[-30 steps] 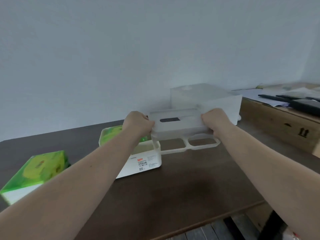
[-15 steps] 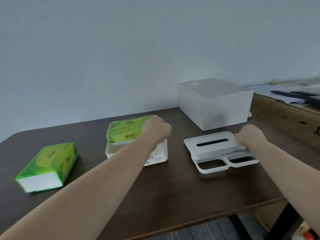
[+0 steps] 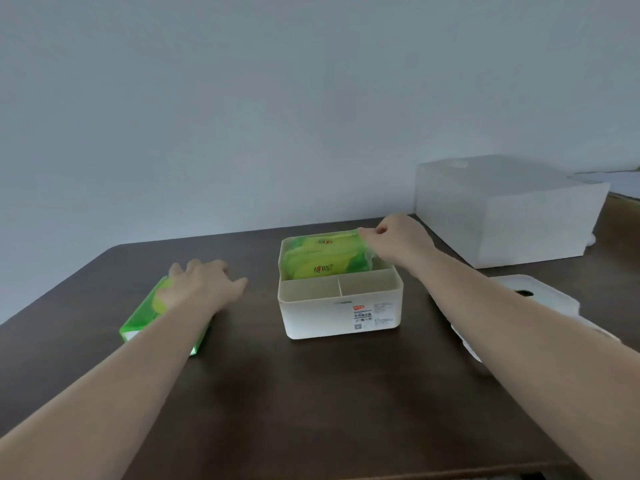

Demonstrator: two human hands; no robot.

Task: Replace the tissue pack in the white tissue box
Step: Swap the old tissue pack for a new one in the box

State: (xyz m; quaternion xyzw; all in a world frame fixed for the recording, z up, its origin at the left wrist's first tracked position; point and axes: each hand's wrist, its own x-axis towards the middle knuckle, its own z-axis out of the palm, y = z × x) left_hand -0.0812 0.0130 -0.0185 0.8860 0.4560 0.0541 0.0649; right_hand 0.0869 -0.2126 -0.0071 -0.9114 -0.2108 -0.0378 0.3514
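Right hand (image 3: 398,242) pinching tissue pack (image 3: 322,259)

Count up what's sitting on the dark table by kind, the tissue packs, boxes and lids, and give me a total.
Green tissue packs: 2, one in the tissue box, one under the left hand
White tissue box: 1
Loose white lid: 1
Large white box: 1
Total: 5

We note matt white plastic tissue box (image 3: 341,311); glossy green film on both packs (image 3: 323,259) (image 3: 152,308); dark matt wood-look table (image 3: 311,393).
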